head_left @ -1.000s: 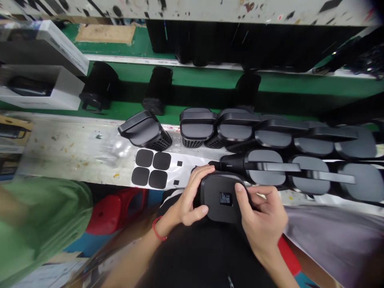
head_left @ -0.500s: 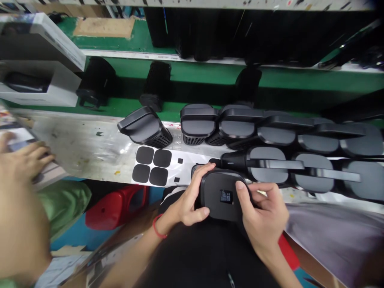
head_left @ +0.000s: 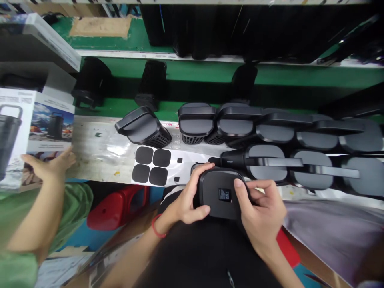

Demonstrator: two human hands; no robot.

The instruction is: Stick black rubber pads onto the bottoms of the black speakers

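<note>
A black portable speaker is tipped so that its rounded-square base faces up at me. A small printed label shows on that base. My left hand grips the speaker's left side, its thumb on the near edge. My right hand presses its thumb flat on the base beside the label, while its other fingers curl at the right edge. Just beyond my left hand, a white backing sheet carries several black rounded-square pads and small black squares.
Several upright black speakers with handles stand in rows at the right and back. One angled speaker is left of them. A co-worker's hand holds a printed box at left. A red stool stands below the bench.
The co-worker at left has brought the printed box upright into fuller view. My hands keep nearly the same hold on the speaker, with the view shifting slightly.
</note>
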